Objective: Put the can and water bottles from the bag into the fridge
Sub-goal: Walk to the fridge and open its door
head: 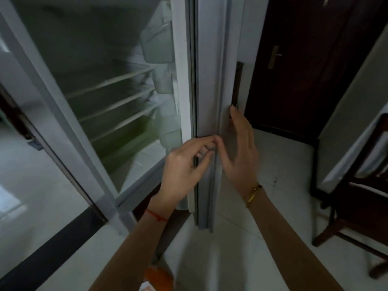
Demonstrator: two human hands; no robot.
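Note:
The fridge stands open, with its white wire shelves (117, 101) at the left. Its door (206, 80) is seen edge-on in the middle of the view. My left hand (184, 171) curls its fingers on the door's edge, near the grey gasket. Spread flat, my right hand (241, 152) rests against the door's outer side. A bit of the orange bag (157, 278) shows at the bottom edge, between my forearms. No can or water bottle is clearly in view.
Translucent door bins (159, 45) hang on the door's inner side. A dark wooden room door (304, 59) stands behind the fridge door at the right. A dark wooden chair (361, 196) is on the white tiled floor at the far right.

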